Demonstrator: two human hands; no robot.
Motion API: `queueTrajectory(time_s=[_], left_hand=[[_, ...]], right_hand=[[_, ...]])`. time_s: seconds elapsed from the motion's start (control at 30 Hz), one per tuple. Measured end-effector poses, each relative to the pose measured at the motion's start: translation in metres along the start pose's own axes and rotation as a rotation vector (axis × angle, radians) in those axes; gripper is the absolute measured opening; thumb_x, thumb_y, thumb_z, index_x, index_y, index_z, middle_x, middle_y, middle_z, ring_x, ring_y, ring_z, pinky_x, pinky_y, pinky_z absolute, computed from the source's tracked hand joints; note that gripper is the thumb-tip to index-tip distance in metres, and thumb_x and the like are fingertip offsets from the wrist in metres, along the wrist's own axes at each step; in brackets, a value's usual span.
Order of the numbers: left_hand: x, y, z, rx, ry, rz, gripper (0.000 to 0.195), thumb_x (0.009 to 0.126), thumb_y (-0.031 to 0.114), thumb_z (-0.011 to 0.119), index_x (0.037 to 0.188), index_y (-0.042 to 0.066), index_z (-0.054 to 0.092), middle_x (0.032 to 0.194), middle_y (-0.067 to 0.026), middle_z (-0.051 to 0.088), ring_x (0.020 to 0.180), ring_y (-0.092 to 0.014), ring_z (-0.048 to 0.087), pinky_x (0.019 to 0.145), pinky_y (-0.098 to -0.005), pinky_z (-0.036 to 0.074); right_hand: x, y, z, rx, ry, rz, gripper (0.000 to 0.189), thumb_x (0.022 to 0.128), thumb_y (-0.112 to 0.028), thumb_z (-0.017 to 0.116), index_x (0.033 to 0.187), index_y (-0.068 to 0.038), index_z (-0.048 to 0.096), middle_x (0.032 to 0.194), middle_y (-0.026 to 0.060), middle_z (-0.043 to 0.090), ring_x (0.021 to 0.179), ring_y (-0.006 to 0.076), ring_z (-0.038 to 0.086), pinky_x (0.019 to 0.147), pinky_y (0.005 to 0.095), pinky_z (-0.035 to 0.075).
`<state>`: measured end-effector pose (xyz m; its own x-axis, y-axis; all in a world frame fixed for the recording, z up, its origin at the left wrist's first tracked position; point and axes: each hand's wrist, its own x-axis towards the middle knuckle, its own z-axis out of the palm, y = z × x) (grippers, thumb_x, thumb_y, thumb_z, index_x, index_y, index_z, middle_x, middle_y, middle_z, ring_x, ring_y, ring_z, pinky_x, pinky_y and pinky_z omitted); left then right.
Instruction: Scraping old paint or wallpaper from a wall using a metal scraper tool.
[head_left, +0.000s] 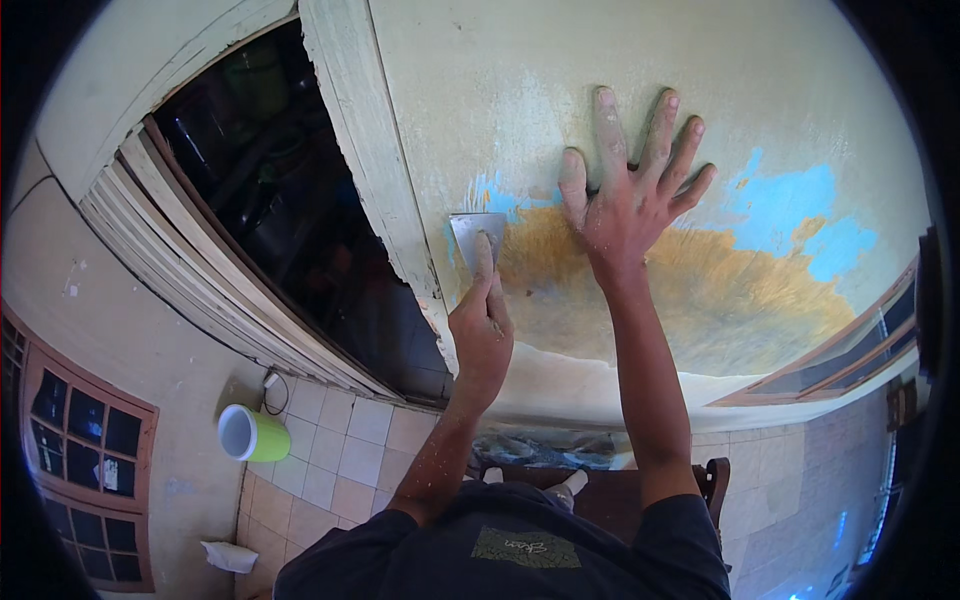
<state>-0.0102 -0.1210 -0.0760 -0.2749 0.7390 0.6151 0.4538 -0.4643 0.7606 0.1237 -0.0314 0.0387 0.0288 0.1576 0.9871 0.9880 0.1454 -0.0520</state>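
Note:
My left hand (484, 322) grips a metal putty knife (478, 232), its forefinger laid along the blade. The blade's wide edge rests on the painted wall (480, 97), at the border of the pale paint near the door frame. To the right, my right hand (630, 195) lies flat on the wall with its fingers spread, holding nothing. Below and beside the hands, a large scraped patch (570, 315) shows brown and yellowish. Light blue paint (787, 202) is exposed at its upper right and near the blade. Pale dust covers the fingers.
A chipped wooden door frame (367, 150) borders a dark doorway at the left. My feet are on a dark wooden bench (607, 499). A green and white bucket (266, 437) stands on the tiled floor (322, 435). A framed window (847, 367) is at the lower right.

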Motion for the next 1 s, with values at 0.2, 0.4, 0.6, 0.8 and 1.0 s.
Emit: queueTrajectory(time_s=[0.2,0.4,0.6,0.8,1.0], left_hand=[[0.013,-0.010,0.004,0.050,0.077,0.120,0.046,0.105,0.003,0.048,0.152,0.003,0.047,0.124,-0.0285,0.068,0.104,-0.014,0.068,0.084,-0.0286,0.053],[0.020,-0.002,-0.008,0.064,0.053,0.068,0.046,0.104,-0.001,0.048,0.150,0.000,0.048,0.121,-0.0300,0.068,0.101,-0.009,0.064,0.084,-0.0282,0.052],[0.025,-0.006,-0.003,0.052,0.097,0.142,0.047,0.103,0.000,0.050,0.149,0.003,0.050,0.117,-0.0298,0.067,0.093,-0.027,0.072,0.077,-0.0320,0.053],[0.008,-0.006,-0.001,0.064,0.051,0.048,0.048,0.102,0.001,0.053,0.150,0.004,0.049,0.102,-0.0304,0.067,0.073,-0.033,0.069,0.068,-0.0353,0.053],[0.014,-0.001,-0.004,0.032,0.055,0.090,0.046,0.104,0.001,0.048,0.150,0.003,0.049,0.101,-0.0289,0.068,0.068,-0.011,0.051,0.065,-0.0265,0.048]], right_hand=[[0.000,-0.001,0.004,-0.007,-0.003,-0.009,0.053,0.094,-0.059,0.052,0.144,-0.043,0.057,0.166,0.0110,0.033,0.154,0.0409,0.022,0.120,0.0658,-0.002],[0.002,-0.001,-0.002,-0.050,0.026,-0.039,0.054,0.094,-0.054,0.055,0.144,-0.034,0.060,0.164,0.0166,0.035,0.153,0.0426,0.023,0.120,0.0647,0.002],[0.000,-0.002,-0.003,-0.017,-0.004,-0.001,0.052,0.094,-0.056,0.054,0.143,-0.041,0.059,0.166,0.0119,0.033,0.155,0.0405,0.021,0.121,0.0639,-0.004],[0.002,0.000,0.000,-0.016,0.008,-0.005,0.053,0.093,-0.057,0.055,0.144,-0.042,0.058,0.166,0.0114,0.033,0.154,0.0408,0.022,0.120,0.0647,-0.003],[0.002,0.000,-0.004,0.000,-0.011,0.001,0.054,0.093,-0.056,0.056,0.145,-0.042,0.057,0.166,0.0115,0.033,0.154,0.0416,0.022,0.120,0.0662,-0.002]])
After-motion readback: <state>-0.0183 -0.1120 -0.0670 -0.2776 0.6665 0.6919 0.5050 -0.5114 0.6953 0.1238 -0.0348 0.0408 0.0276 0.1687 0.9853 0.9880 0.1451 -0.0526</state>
